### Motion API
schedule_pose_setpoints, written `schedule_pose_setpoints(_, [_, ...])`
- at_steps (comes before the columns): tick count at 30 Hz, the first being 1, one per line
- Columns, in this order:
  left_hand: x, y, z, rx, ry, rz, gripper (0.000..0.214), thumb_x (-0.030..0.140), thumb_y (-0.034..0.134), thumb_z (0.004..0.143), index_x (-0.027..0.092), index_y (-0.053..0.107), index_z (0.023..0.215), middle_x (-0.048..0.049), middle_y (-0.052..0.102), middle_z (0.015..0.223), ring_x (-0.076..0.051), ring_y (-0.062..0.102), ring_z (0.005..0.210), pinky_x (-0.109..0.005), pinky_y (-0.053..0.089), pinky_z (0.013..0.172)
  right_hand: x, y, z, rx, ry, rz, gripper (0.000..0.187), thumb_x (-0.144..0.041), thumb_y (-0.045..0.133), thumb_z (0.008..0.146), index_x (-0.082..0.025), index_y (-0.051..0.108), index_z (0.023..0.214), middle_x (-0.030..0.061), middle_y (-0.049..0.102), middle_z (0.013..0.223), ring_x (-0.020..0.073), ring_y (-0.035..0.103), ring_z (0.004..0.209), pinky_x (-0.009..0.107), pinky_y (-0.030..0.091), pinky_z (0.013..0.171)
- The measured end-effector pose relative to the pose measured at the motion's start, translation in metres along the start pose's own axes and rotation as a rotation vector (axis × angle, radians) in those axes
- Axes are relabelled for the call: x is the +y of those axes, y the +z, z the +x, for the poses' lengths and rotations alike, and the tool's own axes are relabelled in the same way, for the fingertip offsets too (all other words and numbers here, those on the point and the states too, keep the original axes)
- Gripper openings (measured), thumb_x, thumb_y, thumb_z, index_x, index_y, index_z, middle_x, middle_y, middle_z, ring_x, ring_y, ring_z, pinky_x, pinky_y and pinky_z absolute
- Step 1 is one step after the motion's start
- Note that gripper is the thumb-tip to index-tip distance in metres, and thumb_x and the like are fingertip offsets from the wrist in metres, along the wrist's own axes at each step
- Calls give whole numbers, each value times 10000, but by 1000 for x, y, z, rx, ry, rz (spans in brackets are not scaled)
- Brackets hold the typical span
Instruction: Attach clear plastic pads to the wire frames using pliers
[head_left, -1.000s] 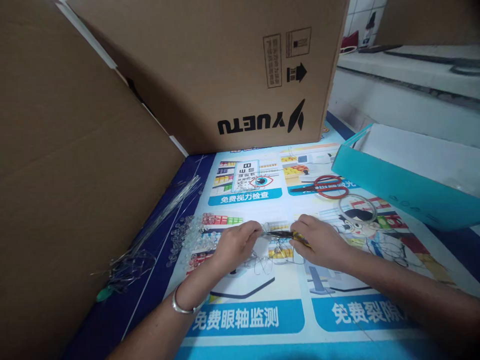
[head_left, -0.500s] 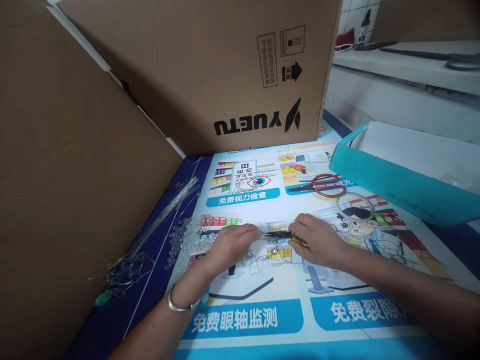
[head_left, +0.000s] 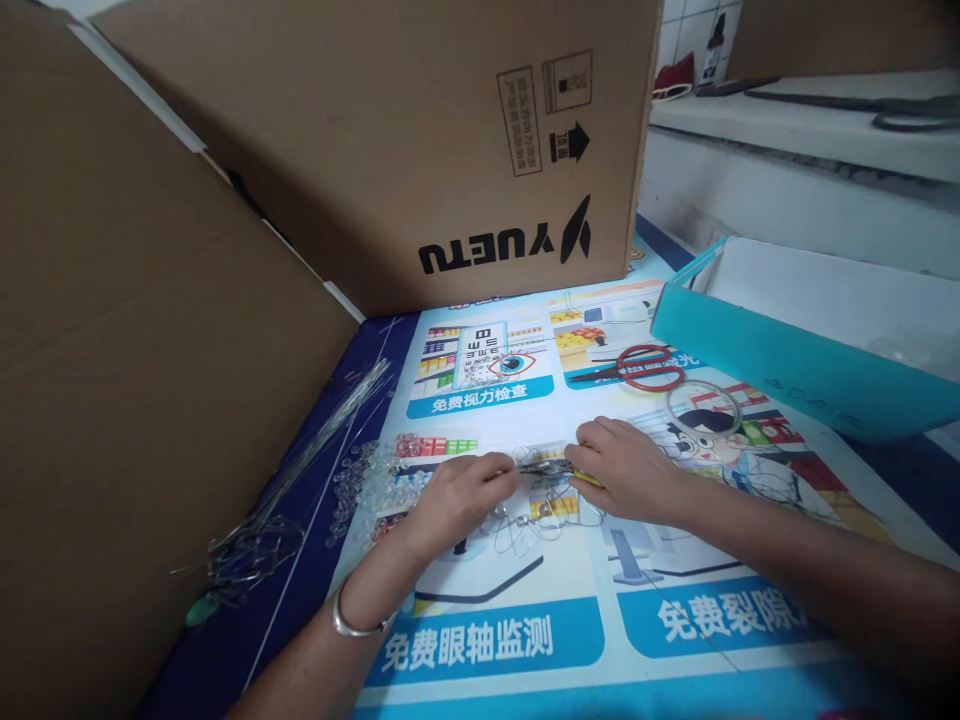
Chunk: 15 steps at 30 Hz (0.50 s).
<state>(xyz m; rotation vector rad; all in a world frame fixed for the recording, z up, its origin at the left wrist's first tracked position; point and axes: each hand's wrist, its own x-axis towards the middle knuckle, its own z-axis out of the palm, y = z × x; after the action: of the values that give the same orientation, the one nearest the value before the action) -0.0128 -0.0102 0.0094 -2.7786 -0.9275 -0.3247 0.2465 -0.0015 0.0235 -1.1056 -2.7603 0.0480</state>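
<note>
My left hand (head_left: pixel 461 495) pinches a thin wire eyeglass frame (head_left: pixel 536 520) that lies on the printed mat (head_left: pixel 525 640). My right hand (head_left: pixel 626 470) grips a small dark tool with a yellow handle (head_left: pixel 559 470), its tip meeting the frame right at my left fingertips. A silver bracelet (head_left: pixel 352 622) circles my left wrist. Beside my left hand lies a heap of clear nose pads (head_left: pixel 371 478).
A bundle of thin metal wires (head_left: pixel 300 480) lies at the left by a cardboard panel (head_left: pixel 135 380). A big cardboard box (head_left: pixel 420 140) stands behind. Red-handled scissors (head_left: pixel 637 368), a clear lens (head_left: pixel 703 405) and a teal box (head_left: pixel 795 345) sit at the right.
Both hands stay together on the frame and tool; the view has shifted slightly, so everything sits a little further left and up in the picture.
</note>
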Motion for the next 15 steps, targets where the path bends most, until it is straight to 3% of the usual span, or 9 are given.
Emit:
schedule_pose_setpoints(9, [-2, 2, -2, 61, 61, 19, 171, 145, 410, 871, 187, 553, 956, -50, 618, 1021, -158, 586, 838, -270, 448, 676, 1, -3, 1, -67, 41, 17, 223, -361, 409, 859, -189, 546, 896, 77, 499, 899, 205, 434, 868, 315, 321, 702])
schedule_pose_setpoints(15, [0, 1, -1, 23, 93, 55, 170, 125, 408, 864, 180, 541, 954, -57, 615, 1022, -159, 585, 837, -272, 456, 673, 2, -8, 2, -84, 22, -15, 216, -345, 397, 863, -191, 548, 879, 74, 503, 892, 205, 432, 854, 311, 314, 670])
